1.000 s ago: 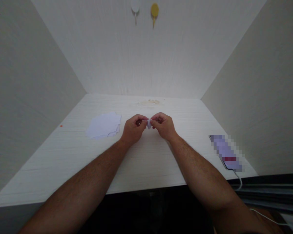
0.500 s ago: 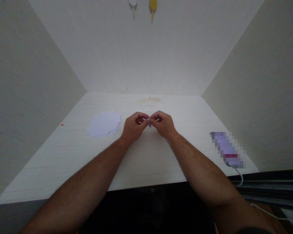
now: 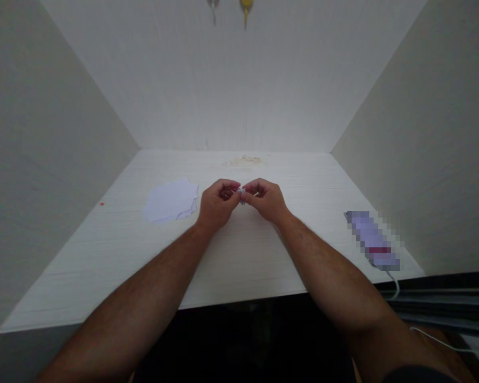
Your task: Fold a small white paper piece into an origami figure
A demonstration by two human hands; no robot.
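Note:
A small folded piece of paper (image 3: 242, 197), pale and mostly covered by fingertips, is pinched between both hands above the middle of the table. My left hand (image 3: 220, 202) grips it from the left with thumb and fingers bent. From the right, my right hand (image 3: 265, 200) holds it with its thumb and curled fingers. The exact shape of the folds is too small to make out. Left of my left hand lies a loose, uneven stack of white paper sheets (image 3: 171, 200), untouched by either hand.
The pale wooden table (image 3: 239, 266) has walls on three sides. A blurred-out phone-like device (image 3: 373, 239) with a white cable (image 3: 395, 284) lies near the right edge. Yellowish marks (image 3: 245, 160) show at the back, a small orange spot (image 3: 102, 204) at left. Hooks (image 3: 246, 10) hang on the back wall.
My fingers have shifted slightly on the small paper, and its visible part is turned a little differently. The whole view has tilted slightly; the stack and device stay in place.

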